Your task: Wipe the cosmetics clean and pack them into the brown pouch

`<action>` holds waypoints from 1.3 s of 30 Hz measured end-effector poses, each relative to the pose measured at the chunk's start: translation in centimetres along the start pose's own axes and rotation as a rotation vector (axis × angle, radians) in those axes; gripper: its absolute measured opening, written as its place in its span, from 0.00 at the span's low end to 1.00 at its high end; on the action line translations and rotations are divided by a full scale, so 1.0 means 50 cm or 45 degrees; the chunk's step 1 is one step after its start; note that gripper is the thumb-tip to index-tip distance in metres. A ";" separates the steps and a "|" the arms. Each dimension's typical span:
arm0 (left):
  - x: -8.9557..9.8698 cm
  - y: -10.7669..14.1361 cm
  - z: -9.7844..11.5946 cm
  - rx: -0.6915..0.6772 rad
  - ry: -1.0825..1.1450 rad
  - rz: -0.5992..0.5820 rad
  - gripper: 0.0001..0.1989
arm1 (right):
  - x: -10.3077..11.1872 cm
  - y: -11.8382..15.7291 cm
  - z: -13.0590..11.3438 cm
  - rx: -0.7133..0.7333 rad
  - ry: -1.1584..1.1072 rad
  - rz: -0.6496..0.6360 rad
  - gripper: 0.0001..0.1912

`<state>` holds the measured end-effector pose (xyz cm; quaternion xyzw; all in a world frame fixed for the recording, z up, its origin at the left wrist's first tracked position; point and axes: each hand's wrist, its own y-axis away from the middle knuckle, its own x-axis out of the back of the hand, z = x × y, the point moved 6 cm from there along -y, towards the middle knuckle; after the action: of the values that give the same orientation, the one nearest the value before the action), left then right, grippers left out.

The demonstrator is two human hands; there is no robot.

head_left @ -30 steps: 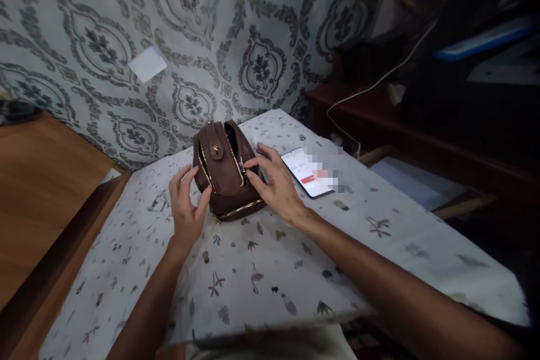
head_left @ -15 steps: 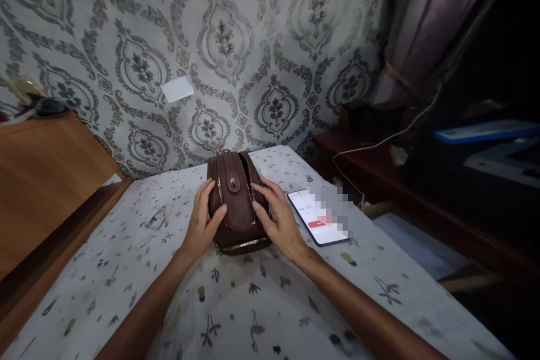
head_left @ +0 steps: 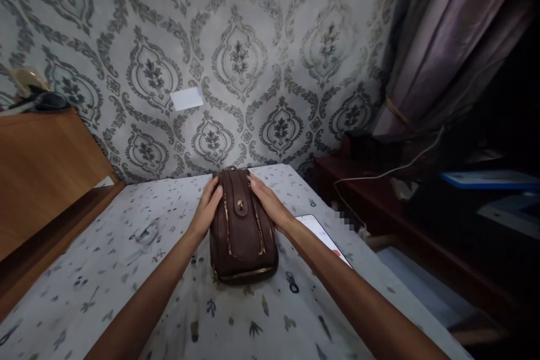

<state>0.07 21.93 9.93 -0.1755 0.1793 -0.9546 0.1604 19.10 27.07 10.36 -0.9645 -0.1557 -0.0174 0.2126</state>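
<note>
A brown bag (head_left: pixel 242 236) with gold zippers and a gold clasp lies on the patterned white cloth. Against its upper left side rests my left hand (head_left: pixel 206 206), fingers close together and holding that side. My right hand (head_left: pixel 268 201) holds the upper right side, its fingertips near the far edge and partly hidden by the bag. A phone (head_left: pixel 314 228) with a lit screen lies right of the bag, partly covered by my right forearm.
The cloth-covered surface (head_left: pixel 169 270) meets a patterned wall bearing a white card (head_left: pixel 187 99). A wooden panel (head_left: pixel 50 163) stands at left. At right are a dark red ledge (head_left: pixel 358 191), a white cable (head_left: pixel 392 171) and a blue-edged object (head_left: pixel 485 180).
Both hands have slid toward the far end of the bag, along its sides. The gap seen at the bag's upper right no longer shows. The view has shifted, with the bag lower in the picture.
</note>
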 end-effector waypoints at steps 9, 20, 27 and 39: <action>-0.006 -0.039 -0.017 0.103 0.136 -0.016 0.28 | -0.004 -0.042 0.020 -0.063 0.121 -0.020 0.38; 0.001 -0.125 -0.066 0.233 0.255 0.039 0.31 | -0.016 -0.150 0.037 -0.107 0.164 -0.148 0.30; -0.037 -0.201 -0.147 0.560 0.400 -0.070 0.33 | -0.032 -0.210 0.061 -0.250 0.271 -0.281 0.28; -0.054 -0.235 -0.190 0.621 0.593 -0.234 0.20 | -0.092 -0.206 -0.026 -0.135 0.717 -0.632 0.30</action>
<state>-4.11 36.02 5.57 0.0752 -0.0388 -0.9943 0.0656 11.58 34.03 15.24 -0.8646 -0.3190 -0.3408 0.1861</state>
